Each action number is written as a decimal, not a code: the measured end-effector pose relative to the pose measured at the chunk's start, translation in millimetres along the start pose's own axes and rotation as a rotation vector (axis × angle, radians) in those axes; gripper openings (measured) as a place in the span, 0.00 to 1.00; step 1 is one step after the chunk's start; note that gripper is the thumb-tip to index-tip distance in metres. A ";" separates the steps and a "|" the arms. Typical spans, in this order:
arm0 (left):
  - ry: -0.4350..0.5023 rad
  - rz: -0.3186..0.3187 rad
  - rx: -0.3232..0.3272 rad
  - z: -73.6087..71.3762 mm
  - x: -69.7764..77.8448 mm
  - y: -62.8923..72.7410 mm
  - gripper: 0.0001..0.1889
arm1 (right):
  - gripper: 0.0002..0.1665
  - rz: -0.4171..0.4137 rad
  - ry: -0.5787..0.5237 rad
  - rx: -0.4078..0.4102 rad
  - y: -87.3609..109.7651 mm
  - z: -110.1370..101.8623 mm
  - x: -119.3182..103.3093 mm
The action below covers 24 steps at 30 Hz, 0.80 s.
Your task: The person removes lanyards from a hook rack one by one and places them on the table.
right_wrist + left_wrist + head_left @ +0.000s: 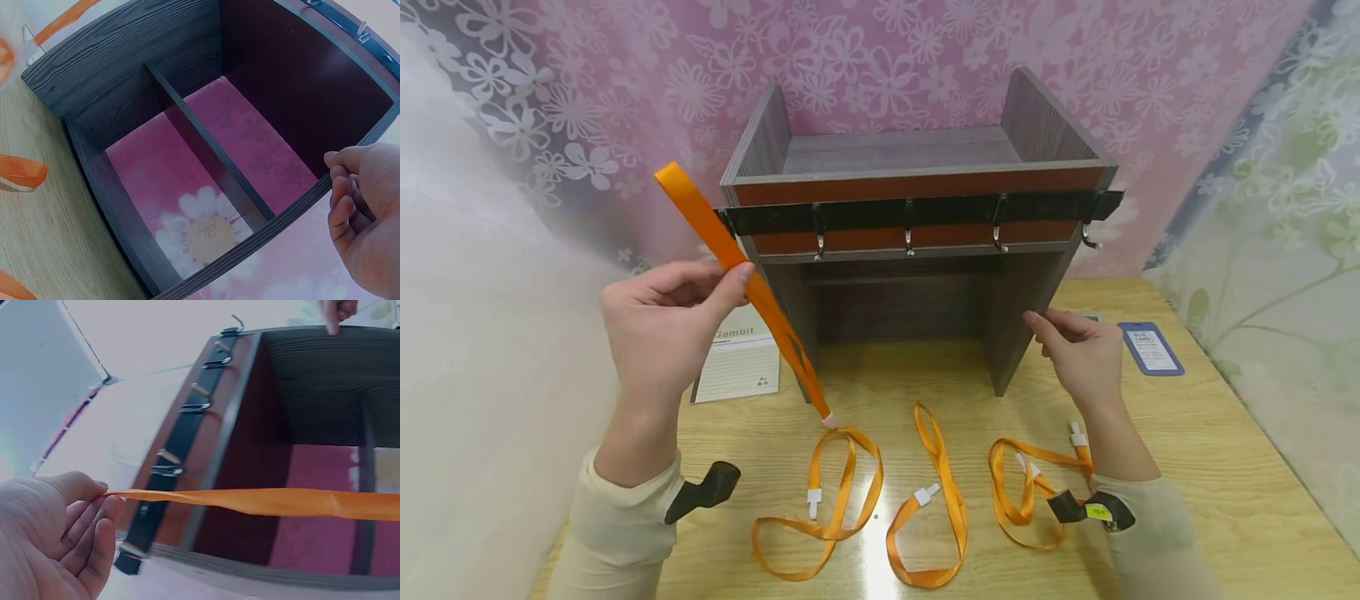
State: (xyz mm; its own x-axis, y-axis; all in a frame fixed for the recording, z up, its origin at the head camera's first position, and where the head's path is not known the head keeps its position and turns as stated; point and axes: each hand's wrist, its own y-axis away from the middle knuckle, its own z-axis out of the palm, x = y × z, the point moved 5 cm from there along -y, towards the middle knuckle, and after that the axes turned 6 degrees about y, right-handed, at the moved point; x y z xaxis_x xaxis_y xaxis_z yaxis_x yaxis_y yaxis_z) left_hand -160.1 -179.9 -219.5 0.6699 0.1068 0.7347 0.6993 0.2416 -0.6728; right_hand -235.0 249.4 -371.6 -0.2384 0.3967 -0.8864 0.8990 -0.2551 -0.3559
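My left hand (662, 321) pinches an orange lanyard (771, 321) between thumb and fingertips, a folded end rising above the grip. The lanyard slants down across the left end of the hook rail to a white clip (829, 421) just over the tabletop. My right hand (1078, 350) holds the front edge of the right side panel (294, 209) of a grey wooden shelf (880, 154), thumb at the inner side. A black rail (865, 217) with several silver hooks runs across the shelf's reddish front board. The hooks in view carry nothing.
Several orange lanyards (958, 508) with white clips lie looped on the wooden table (1210, 467). A lined notebook (741, 367) lies behind my left hand. A blue card holder (1152, 348) lies right of my right hand. Flowered cloth (895, 50) hangs behind the shelf.
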 end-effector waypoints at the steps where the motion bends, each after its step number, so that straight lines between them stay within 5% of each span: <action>1: 0.017 -0.002 0.008 -1.8 3.2 -2.0 0.08 | 0.13 0.003 0.000 -0.002 0.2 0.0 0.3; 13: 0.104 0.037 0.053 -35.2 35.1 -15.1 0.10 | 0.15 0.014 0.006 -0.016 -0.9 2.0 2.6; 24: 0.113 -0.017 0.157 -84.4 38.6 -0.6 0.12 | 0.15 0.050 0.013 -0.022 -1.5 -0.3 3.2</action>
State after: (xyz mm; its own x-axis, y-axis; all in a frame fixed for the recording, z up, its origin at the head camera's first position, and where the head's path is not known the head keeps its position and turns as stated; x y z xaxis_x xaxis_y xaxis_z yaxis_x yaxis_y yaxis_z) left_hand -113.6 -257.3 -198.0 0.6885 -0.0057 0.7252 0.6690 0.3909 -0.6322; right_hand -237.0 251.3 -373.8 -0.1881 0.3949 -0.8993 0.9176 -0.2559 -0.3043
